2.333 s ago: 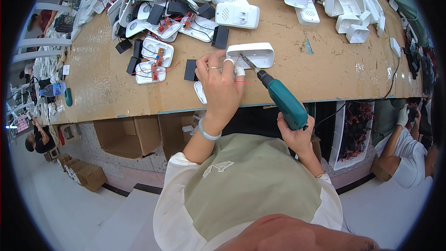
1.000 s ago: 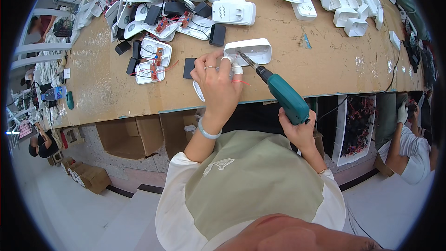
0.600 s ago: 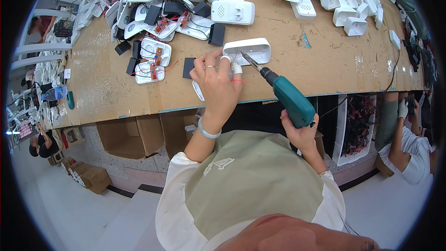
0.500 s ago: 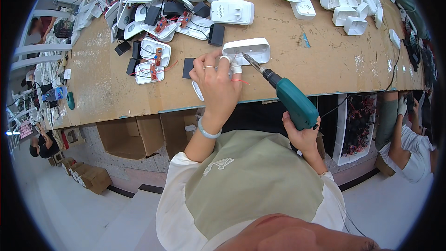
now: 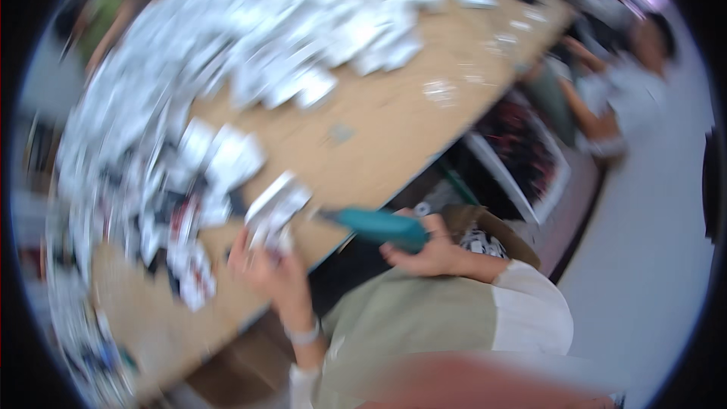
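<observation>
- Here, the right grip [image 5: 422, 248] clasped the green tool [image 5: 379, 227], which pointed left at the white casing [image 5: 286, 198];
- the casing sat over the tabletop [image 5: 379, 136], just beyond the nearer left grip [image 5: 265, 266];
- blur hid that grip's hold.

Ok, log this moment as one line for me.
left hand: at white housing; right hand: gripping green power tool; tip: near housing, contact unclear; table: piled white parts; image: motion-blurred

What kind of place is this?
Likely a small assembly workshop: white parts heaped on a long worktable, a green drill-like tool in the right hand, and a white tray of dark and reddish parts.
</observation>
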Demonstrator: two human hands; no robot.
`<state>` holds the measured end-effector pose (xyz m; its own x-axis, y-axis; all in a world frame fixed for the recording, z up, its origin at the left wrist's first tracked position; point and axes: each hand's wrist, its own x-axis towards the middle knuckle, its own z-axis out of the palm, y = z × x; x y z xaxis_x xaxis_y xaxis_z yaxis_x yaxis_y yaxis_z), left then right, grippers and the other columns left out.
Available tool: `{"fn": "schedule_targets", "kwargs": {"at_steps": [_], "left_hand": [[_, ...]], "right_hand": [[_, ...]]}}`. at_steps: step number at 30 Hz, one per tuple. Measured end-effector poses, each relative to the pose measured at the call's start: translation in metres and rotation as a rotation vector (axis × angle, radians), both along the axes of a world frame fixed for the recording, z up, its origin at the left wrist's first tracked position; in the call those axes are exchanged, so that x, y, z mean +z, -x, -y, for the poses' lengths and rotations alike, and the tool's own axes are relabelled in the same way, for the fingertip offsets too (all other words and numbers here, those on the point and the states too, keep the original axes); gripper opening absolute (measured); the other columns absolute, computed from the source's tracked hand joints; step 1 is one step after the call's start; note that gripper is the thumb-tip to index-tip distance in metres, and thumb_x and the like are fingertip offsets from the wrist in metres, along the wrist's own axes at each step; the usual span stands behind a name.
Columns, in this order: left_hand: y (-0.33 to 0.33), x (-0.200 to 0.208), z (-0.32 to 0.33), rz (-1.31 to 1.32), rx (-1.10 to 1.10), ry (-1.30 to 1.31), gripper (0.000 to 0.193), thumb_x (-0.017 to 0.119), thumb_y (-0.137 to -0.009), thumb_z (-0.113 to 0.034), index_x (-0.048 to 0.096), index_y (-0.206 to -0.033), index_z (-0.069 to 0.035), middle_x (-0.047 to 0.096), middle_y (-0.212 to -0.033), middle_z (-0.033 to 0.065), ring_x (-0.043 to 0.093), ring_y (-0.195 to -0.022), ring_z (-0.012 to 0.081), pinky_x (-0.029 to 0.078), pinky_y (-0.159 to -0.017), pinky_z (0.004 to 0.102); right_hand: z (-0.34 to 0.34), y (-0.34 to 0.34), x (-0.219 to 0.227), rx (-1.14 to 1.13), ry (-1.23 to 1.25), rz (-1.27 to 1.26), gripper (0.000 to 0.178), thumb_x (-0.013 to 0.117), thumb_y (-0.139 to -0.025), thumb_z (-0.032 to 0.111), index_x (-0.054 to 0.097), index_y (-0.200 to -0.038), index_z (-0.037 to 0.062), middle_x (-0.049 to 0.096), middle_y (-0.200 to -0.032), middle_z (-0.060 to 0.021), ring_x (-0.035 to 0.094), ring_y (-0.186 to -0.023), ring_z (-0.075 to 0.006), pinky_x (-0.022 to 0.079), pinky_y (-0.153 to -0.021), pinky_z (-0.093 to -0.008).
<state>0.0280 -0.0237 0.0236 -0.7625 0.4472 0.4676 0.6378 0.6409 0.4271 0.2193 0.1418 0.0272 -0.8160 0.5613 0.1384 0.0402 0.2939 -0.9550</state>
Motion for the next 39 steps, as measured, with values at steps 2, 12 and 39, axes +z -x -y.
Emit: {"fn": "schedule_targets", "kwargs": {"at_steps": [2, 12, 39], "left_hand": [[-0.002, 0.002, 0.017, -0.01, -0.059, -0.031, 0.047, 0.082, -0.081, -0.019, 0.067, -0.122, -0.003, 0.059, -0.126, 0.0217, 0.055, -0.115, 0.0386, 0.044, -0.098, 0.0481], [0.013, 0.007, 0.048, -0.045, -0.363, -0.094, 0.022, 0.065, -0.083, 0.007, 0.069, -0.104, 0.003, 0.063, -0.091, 0.0176, 0.059, -0.085, 0.0376, 0.047, -0.075, 0.0461], [0.003, -0.007, 0.008, 0.037, -0.057, -0.207, 0.012, 0.07, -0.087, -0.004, 0.066, -0.097, 0.001, 0.055, -0.075, 0.0118, 0.053, -0.069, 0.029, 0.042, -0.063, 0.0422]], "right_hand": [[-0.007, 0.007, 0.015, 0.112, 0.16, -0.005, 0.038, 0.073, -0.083, 0.009, 0.062, -0.118, 0.0008, 0.07, -0.083, -0.0113, 0.067, -0.071, -0.0156, 0.053, -0.069, -0.0313], [-0.006, 0.013, 0.018, 0.025, 0.021, -0.109, 0.033, 0.077, -0.083, 0.008, 0.063, -0.112, 0.0017, 0.07, -0.083, -0.0076, 0.067, -0.07, -0.0199, 0.052, -0.066, -0.0318], [0.003, 0.014, -0.011, -0.008, 0.362, -0.029, 0.005, 0.075, -0.084, 0.003, 0.071, -0.087, 0.0028, 0.073, -0.078, -0.0012, 0.069, -0.068, -0.0087, 0.053, -0.064, -0.024]]}}
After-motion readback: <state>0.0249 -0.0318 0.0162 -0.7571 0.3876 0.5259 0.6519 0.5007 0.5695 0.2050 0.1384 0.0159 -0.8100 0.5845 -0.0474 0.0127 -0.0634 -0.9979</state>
